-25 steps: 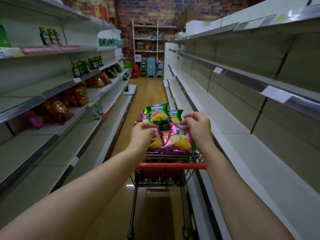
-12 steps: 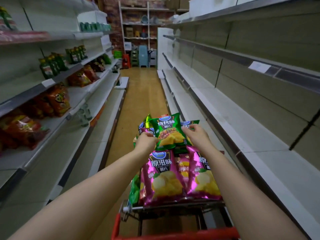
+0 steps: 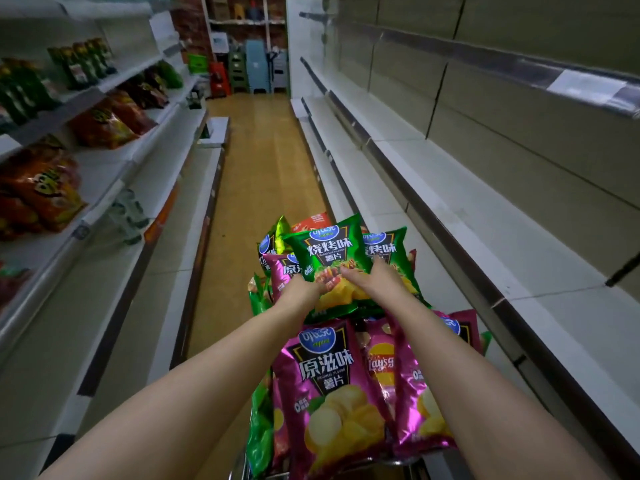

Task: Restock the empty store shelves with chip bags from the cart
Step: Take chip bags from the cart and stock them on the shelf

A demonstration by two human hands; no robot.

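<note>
A shopping cart, of which only a bit of wire rim [image 3: 242, 474] shows at the bottom, is heaped with chip bags. Pink bags [image 3: 332, 386] lie nearest me, with a Lay's bag [image 3: 381, 367] between them. Farther on, a green barbecue chip bag [image 3: 325, 254] is tilted up on top of the pile. My left hand [image 3: 304, 289] grips its lower left corner. My right hand [image 3: 375, 278] holds its lower right edge, partly over a second green bag [image 3: 386, 249] behind it.
Bare white shelves [image 3: 450, 188] run along the right. The left shelves [image 3: 114, 174] hold orange snack bags [image 3: 41, 188] and dark green packs [image 3: 79, 64]. The wooden aisle floor [image 3: 263, 150] leads to stacked plastic stools [image 3: 256, 64] at the far end.
My view has dropped toward the cart, so the pile looks closer. Both hands have reached farther forward onto the top green bag and have tilted it up.
</note>
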